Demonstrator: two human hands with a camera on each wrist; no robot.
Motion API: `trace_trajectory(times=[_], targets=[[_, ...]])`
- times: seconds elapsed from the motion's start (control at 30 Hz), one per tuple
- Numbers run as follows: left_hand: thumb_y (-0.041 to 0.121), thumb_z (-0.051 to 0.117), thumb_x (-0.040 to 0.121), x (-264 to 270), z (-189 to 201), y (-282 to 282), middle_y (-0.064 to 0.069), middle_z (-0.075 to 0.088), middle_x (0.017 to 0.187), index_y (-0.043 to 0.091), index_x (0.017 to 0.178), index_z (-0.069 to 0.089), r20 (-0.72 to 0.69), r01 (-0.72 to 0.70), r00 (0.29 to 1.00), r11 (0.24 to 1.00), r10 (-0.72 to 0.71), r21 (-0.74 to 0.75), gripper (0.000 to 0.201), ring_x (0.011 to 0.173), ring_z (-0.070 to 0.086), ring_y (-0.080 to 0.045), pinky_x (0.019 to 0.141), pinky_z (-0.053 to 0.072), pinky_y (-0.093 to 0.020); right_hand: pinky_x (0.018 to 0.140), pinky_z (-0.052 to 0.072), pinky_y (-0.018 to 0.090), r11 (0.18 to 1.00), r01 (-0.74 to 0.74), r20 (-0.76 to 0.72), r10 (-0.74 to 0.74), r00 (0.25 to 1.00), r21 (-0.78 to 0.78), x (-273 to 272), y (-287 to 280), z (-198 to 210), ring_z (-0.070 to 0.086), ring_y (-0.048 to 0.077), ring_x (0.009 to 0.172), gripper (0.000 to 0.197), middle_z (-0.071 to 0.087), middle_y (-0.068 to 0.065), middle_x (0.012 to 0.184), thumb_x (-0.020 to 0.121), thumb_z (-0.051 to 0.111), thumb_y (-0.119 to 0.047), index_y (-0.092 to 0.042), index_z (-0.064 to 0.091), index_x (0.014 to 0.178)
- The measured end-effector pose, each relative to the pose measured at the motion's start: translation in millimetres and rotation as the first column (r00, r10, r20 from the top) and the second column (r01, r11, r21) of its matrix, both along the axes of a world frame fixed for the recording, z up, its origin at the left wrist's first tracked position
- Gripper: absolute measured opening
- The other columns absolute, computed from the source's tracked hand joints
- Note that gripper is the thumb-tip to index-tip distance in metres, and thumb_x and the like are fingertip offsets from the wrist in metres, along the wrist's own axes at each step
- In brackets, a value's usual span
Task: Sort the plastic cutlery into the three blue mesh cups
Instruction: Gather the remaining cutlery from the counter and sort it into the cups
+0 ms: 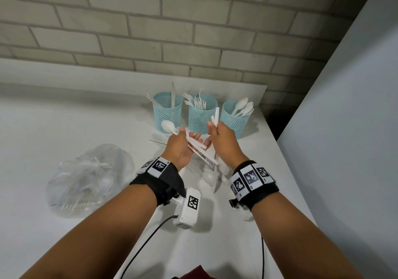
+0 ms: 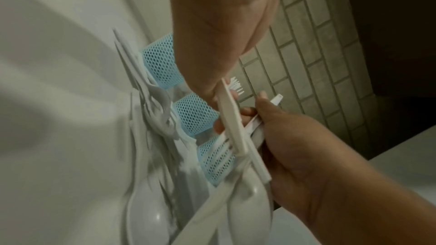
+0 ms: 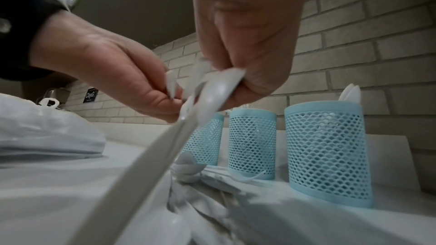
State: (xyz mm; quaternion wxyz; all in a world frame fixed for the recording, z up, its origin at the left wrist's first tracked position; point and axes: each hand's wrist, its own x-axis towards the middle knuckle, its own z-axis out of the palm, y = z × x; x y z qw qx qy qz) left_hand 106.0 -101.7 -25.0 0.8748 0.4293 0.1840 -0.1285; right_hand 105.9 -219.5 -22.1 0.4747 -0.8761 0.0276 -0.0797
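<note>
Above the white table, the left hand clasps a cutlery bundle; the right hand pinches handles; light, stiff, slippery, so grip mid-handle.

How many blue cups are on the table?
3, in a row by the brick wall: the left blue mesh cup holds knives, the middle blue mesh cup forks, the right blue mesh cup spoons. None looks hidden.

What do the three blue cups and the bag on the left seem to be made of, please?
The cups look like matte moulded plastic: a perforated lattice wall with solid rims. The bag appears to be thin clear plastic film, crinkled, glossy and knotted on top.
</note>
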Motion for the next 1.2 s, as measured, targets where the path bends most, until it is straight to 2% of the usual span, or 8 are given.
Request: trace_trajectory(times=[0.23, 0.43, 0.6, 0.8, 0.87, 0.97, 1.03, 1.2], targets=[[0.029, 0.048, 0.097, 1.8, -3.4, -2.5, 0.001, 0.038, 0.06, 0.015, 0.084, 0.048, 0.082, 0.082, 0.992, 0.984, -0.096, 0.155, 0.02, 0.046, 0.037, -0.006, 0.039, 0.035, -0.014, 0.054, 0.047, 0.017, 0.948, 0.146, 0.051, -0.167, 0.985, 0.284, 8.4, -10.8, 18.2, 0.061, 0.017, 0.047, 0.036, 0.059, 0.008, 0.053, 0.102, 0.032, -0.036, -0.009, 0.048, 0.086], [0.029, 0.036, 0.101, -7.1, -1.7, -11.8, -0.013, 0.063, 0.082, 0.005, 0.098, 0.056, 0.104, 0.308, 0.938, 0.933, -0.33, 0.185, 0.031, 0.069, 0.061, -0.023, 0.069, 0.052, -0.036, 0.074, 0.048, 0.038, 0.901, 0.138, -0.046, -0.131, 0.99, 0.411, 16.0, -0.5, 24.5, 0.06, 0.026, 0.073, 0.037, 0.071, 0.006, 0.073, 0.101, 0.029, -0.039, -0.012, 0.046, 0.081], [0.031, 0.038, 0.1, -13.2, 1.7, -9.7, -0.008, 0.071, 0.075, 0.011, 0.1, 0.06, 0.18, 0.353, 0.906, 0.919, -0.383, 0.177, 0.03, 0.062, 0.069, -0.017, 0.055, 0.057, -0.027, 0.084, 0.049, 0.037, 0.956, 0.151, -0.092, -0.132, 0.987, 0.25, 14.8, 7.6, 17.3, 0.063, 0.028, 0.097, 0.04, 0.068, 0.013, 0.107, 0.103, 0.026, -0.035, -0.01, 0.053, 0.089], [0.008, 0.055, 0.092, -11.2, -3.4, -5.1, -0.007, 0.07, 0.069, 0.006, 0.091, 0.063, 0.201, 0.342, 0.905, 0.922, -0.375, 0.18, 0.009, 0.061, 0.068, -0.016, 0.06, 0.056, -0.025, 0.035, 0.026, 0.018, 0.913, 0.153, -0.322, -0.025, 0.946, 0.379, 13.5, 9.6, 26.3, 0.044, 0.009, 0.046, 0.033, 0.066, -0.003, 0.114, 0.102, 0.026, -0.041, -0.018, 0.046, 0.088], [0.004, 0.058, 0.089, -10.8, -3.2, -2.3, -0.007, 0.071, 0.071, 0.007, 0.09, 0.065, 0.206, 0.345, 0.902, 0.921, -0.378, 0.183, 0.007, 0.062, 0.068, -0.015, 0.059, 0.056, -0.024, 0.043, 0.026, 0.02, 0.828, 0.162, -0.389, 0.072, 0.919, 0.537, 16.4, 6.7, 26.9, 0.066, 0.02, 0.069, 0.036, 0.071, -0.007, 0.106, 0.101, 0.027, -0.044, -0.02, 0.044, 0.081], [0.001, 0.06, 0.087, -10.1, -2.1, 2.3, -0.001, 0.069, 0.059, 0.011, 0.075, 0.065, 0.217, 0.338, 0.895, 0.91, -0.389, 0.238, 0.016, 0.052, 0.065, -0.009, 0.05, 0.052, -0.018, 0.073, 0.045, 0.03, 0.685, 0.148, -0.389, 0.211, 0.897, 0.713, 21.6, 0.7, 25.3, 0.044, 0.032, 0.131, 0.037, 0.07, -0.012, 0.088, 0.101, 0.029, -0.043, -0.02, 0.05, 0.081], [0.001, 0.06, 0.087, -8.6, -2.4, 5.4, -0.001, 0.07, 0.06, 0.011, 0.074, 0.065, 0.215, 0.348, 0.89, 0.903, -0.402, 0.252, 0.017, 0.053, 0.066, -0.009, 0.051, 0.051, -0.018, 0.091, 0.045, 0.039, 0.676, 0.098, -0.369, 0.269, 0.89, 0.73, 21.7, -2.5, 24.9, 0.054, 0.023, 0.112, 0.037, 0.066, -0.01, 0.095, 0.101, 0.03, -0.042, -0.02, 0.056, 0.085], [0.001, 0.061, 0.086, -6.5, -2.9, 10.0, -0.005, 0.071, 0.066, 0.009, 0.081, 0.065, 0.201, 0.33, 0.903, 0.912, -0.38, 0.244, 0.01, 0.057, 0.067, -0.012, 0.053, 0.052, -0.019, 0.055, 0.047, 0.027, 0.795, 0.036, -0.375, 0.246, 0.894, 0.606, 21.7, -8.8, 28.6, 0.06, 0.017, 0.076, 0.03, 0.068, 0.0, 0.099, 0.098, 0.041, -0.04, -0.016, 0.06, 0.097]])
